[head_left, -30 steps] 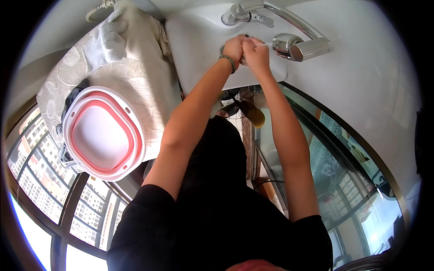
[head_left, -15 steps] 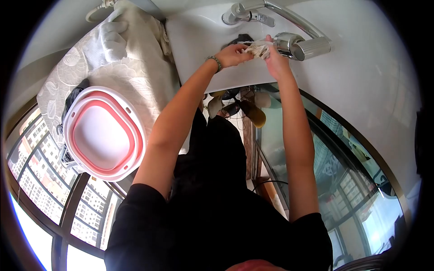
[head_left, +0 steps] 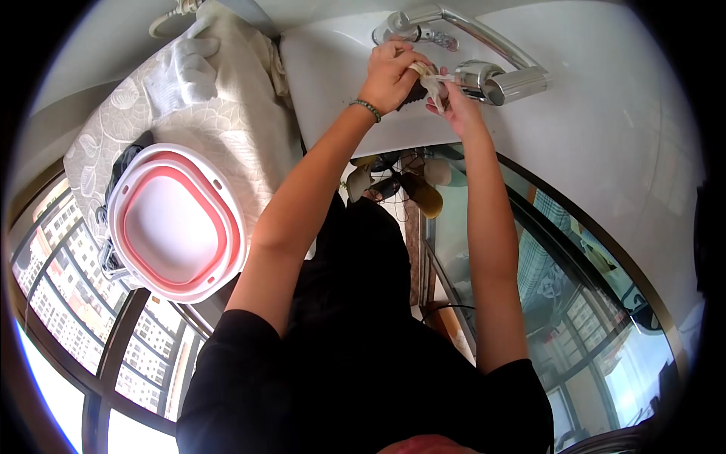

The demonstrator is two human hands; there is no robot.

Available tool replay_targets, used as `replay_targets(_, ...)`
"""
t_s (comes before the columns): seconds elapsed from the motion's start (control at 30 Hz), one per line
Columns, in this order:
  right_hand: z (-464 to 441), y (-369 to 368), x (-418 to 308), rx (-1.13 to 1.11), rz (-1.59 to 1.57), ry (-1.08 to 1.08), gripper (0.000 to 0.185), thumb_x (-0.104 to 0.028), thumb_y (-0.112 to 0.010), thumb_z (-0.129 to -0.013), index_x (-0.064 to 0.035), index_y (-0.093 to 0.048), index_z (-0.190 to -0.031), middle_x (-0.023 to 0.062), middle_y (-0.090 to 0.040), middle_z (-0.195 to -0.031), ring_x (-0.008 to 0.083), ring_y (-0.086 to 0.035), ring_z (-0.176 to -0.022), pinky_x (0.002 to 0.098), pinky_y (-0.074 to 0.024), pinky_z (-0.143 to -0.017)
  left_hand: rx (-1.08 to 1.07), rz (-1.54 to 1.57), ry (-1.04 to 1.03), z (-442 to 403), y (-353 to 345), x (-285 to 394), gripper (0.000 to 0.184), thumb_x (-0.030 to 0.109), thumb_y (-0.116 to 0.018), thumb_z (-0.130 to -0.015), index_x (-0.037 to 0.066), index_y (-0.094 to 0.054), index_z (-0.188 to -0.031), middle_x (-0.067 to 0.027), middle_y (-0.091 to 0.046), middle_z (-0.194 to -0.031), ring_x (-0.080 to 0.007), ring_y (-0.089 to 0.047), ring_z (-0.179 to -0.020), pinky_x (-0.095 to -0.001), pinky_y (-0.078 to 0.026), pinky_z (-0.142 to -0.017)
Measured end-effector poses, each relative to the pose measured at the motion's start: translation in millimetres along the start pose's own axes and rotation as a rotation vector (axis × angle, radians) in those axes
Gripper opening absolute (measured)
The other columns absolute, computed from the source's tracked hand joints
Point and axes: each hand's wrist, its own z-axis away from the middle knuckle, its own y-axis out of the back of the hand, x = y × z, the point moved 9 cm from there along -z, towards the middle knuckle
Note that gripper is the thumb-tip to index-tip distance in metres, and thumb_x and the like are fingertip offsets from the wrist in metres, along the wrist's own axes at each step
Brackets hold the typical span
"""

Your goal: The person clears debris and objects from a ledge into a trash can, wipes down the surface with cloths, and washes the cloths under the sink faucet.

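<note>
Over the white sink (head_left: 318,83), my left hand (head_left: 390,76) is closed on a whitish cloth (head_left: 435,89), its wrist circled by a green bead bracelet. On the cloth's right side is my right hand (head_left: 459,108), its fingers bent round the other end. A dark item (head_left: 412,95) shows under my left hand, partly hidden by it. The chrome faucet (head_left: 435,13) arches above and to the right of my hands, with its wide spout head (head_left: 518,85) just right of my right hand.
A pink and white collapsible basin (head_left: 172,223) rests on a patterned cloth cover (head_left: 242,144) at the left. A white glove (head_left: 193,68) lies on that cover. Below the sink edge are shoes (head_left: 420,194) and a glass panel (head_left: 544,265).
Earlier my hands were together low in the sink; then they held the cloth stretched between them. Now my left hand is higher, over the dark item, and the cloth hangs bunched.
</note>
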Motion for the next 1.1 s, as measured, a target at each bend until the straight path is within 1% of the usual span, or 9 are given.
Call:
replay_targets(0.13,6.5,-25.3,31.1,-0.293,-0.126,-0.176,0.035,-0.034,-0.049,-0.101,-0.0066,-0.058,-0.120,0.0084,-0.064,-0.102,0.0263,-0.066,-0.089,0.0465,-0.0550,-0.085,-0.206,0.272,0.040,2.7,-13.3,12.4,0.035,-0.001,-0.052,-0.082,0.010,-0.067,-0.111,-0.0165,-0.053,-0.127,-0.0337,-0.052,-0.116,-0.0390,-0.042,-0.099)
replay_targets(0.37,-1.6,18.1,7.8,-0.047,-0.838,0.123,0.035,-0.026,-0.048,-0.098,-0.0042,-0.055,-0.124,0.0098,-0.059,-0.124,0.0237,-0.055,-0.116,0.0483,-0.0430,-0.102,-0.084,0.268,0.147,18.9,11.5,-9.0,0.042,-0.007,-0.045,-0.080,0.010,-0.066,-0.113,-0.0184,-0.050,-0.136,-0.0352,-0.046,-0.129,-0.0399,-0.037,-0.106)
replay_targets(0.57,-5.9,47.3,-4.3,0.037,-0.670,0.341,0.039,-0.026,-0.049,-0.096,-0.0003,-0.055,-0.124,0.0122,-0.061,-0.120,0.0316,-0.056,-0.116,0.0477,-0.0447,-0.101,-0.054,0.249,0.307,62.0,12.3,-50.3,0.033,0.003,-0.049,-0.084,0.010,-0.068,-0.110,-0.0160,-0.062,-0.118,-0.0321,-0.056,-0.113,-0.0391,-0.045,-0.096)
replay_targets(0.67,-16.1,61.4,8.9,0.184,-0.096,0.456,0.047,-0.034,-0.056,-0.093,-0.0036,-0.054,-0.128,0.0136,-0.062,-0.114,0.0310,-0.059,-0.109,0.0457,-0.0492,-0.092,-0.260,0.140,0.588,85.7,-7.0,-82.1,0.034,0.010,-0.049,-0.085,0.010,-0.065,-0.114,-0.0131,-0.068,-0.102,-0.0299,-0.061,-0.104,-0.0393,-0.047,-0.092)
replay_targets(0.73,12.5,18.4,-11.9,0.172,0.739,0.694,0.052,-0.040,-0.063,-0.088,-0.0073,-0.055,-0.128,0.0141,-0.062,-0.111,0.0326,-0.061,-0.102,0.0446,-0.0499,-0.088,-0.496,-0.065,0.766,96.8,-20.7,-84.7,0.032,0.016,-0.053,-0.085,0.010,-0.065,-0.114,-0.0118,-0.070,-0.090,-0.0289,-0.064,-0.099,-0.0419,-0.048,-0.089)
replay_targets(0.87,24.1,-32.6,28.4,-0.072,1.576,0.525,0.059,-0.049,-0.072,-0.078,-0.0113,-0.065,-0.122,0.0166,-0.063,-0.113,0.0341,-0.061,-0.106,0.0416,-0.0496,-0.090,-0.725,-0.436,0.543,121.0,-55.4,-93.9,0.033,0.028,-0.061,-0.081,0.014,-0.066,-0.110,-0.0136,-0.067,-0.101,-0.0331,-0.061,-0.103,-0.0466,-0.049,-0.086)
replay_targets(0.97,-4.3,-21.7,32.2,-0.083,1.704,0.420,0.052,-0.050,-0.074,-0.075,-0.0159,-0.070,-0.115,0.0155,-0.065,-0.108,0.0334,-0.061,-0.109,0.0420,-0.0488,-0.092,-0.715,-0.582,0.406,124.1,-50.2,-88.9,0.036,0.032,-0.066,-0.078,0.013,-0.065,-0.109,-0.0141,-0.063,-0.111,-0.0337,-0.060,-0.105,-0.0474,-0.050,-0.085)
replay_targets(1.0,3.3,-26.7,20.7,-0.014,1.720,0.646,0.050,-0.047,-0.074,-0.076,-0.0099,-0.072,-0.108,0.0179,-0.067,-0.102,0.0320,-0.063,-0.106,0.0419,-0.0506,-0.090,-0.734,-0.630,0.347,119.3,-49.9,-88.5,0.039,0.034,-0.068,-0.077,0.013,-0.064,-0.110,-0.0144,-0.061,-0.112,-0.0333,-0.060,-0.106,-0.0468,-0.050,-0.085)
replay_targets(1.1,-22.1,-13.6,29.2,-0.120,1.303,0.353,0.040,-0.032,-0.072,-0.081,-0.0069,-0.066,-0.112,0.0154,-0.064,-0.111,0.0296,-0.065,-0.093,0.0402,-0.0525,-0.079,-0.809,-0.471,0.428,109.4,-47.3,-90.1,0.041,0.033,-0.068,-0.080,0.011,-0.060,-0.114,-0.0136,-0.057,-0.122,-0.0300,-0.055,-0.114,-0.0455,-0.048,-0.090)
